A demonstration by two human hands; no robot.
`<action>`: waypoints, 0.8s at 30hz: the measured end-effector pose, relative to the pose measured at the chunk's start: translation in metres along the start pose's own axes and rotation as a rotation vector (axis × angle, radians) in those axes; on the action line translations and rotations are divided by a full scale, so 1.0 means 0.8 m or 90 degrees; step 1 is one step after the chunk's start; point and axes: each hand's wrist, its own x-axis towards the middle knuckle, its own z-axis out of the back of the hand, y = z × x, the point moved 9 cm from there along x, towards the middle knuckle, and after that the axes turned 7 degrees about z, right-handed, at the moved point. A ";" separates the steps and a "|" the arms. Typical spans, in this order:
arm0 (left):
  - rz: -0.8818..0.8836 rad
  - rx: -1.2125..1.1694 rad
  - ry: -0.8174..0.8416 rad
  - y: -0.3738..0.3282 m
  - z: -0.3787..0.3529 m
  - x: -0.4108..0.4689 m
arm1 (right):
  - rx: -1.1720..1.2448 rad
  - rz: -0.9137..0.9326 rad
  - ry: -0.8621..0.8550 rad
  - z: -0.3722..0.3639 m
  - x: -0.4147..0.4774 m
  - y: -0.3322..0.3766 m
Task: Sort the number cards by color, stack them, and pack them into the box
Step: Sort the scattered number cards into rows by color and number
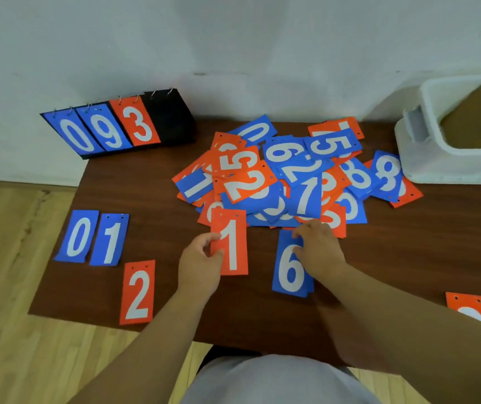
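A mixed heap of blue and orange number cards (289,176) covers the middle of the dark wooden table (152,182). My left hand (201,263) pinches an orange 1 card (230,243) by its left edge at the heap's near side. My right hand (318,246) grips the top right part of a blue 6 card (290,266) lying on the table. Blue 0 (77,236) and blue 1 (109,239) cards lie side by side at the left, with an orange 2 card (138,292) nearer me. The white box (426,158) stands at the far right.
A black flip scoreboard (122,126) showing 0, 9, 3 stands at the table's far left corner against the white wall. One orange card (469,309) lies alone at the near right, partly hidden by my right forearm. Wooden floor shows to the left.
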 end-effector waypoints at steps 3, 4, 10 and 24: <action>0.003 0.000 0.000 0.012 0.011 -0.007 | -0.066 0.008 -0.034 0.008 -0.003 0.013; 0.013 -0.001 0.002 0.017 0.015 -0.009 | -0.035 0.015 -0.042 0.010 -0.003 0.022; -0.035 -0.045 0.027 0.041 0.046 -0.010 | 0.347 0.022 0.051 -0.007 -0.009 0.151; -0.096 0.041 0.120 0.181 0.258 0.094 | 0.379 0.005 0.065 -0.149 0.041 0.424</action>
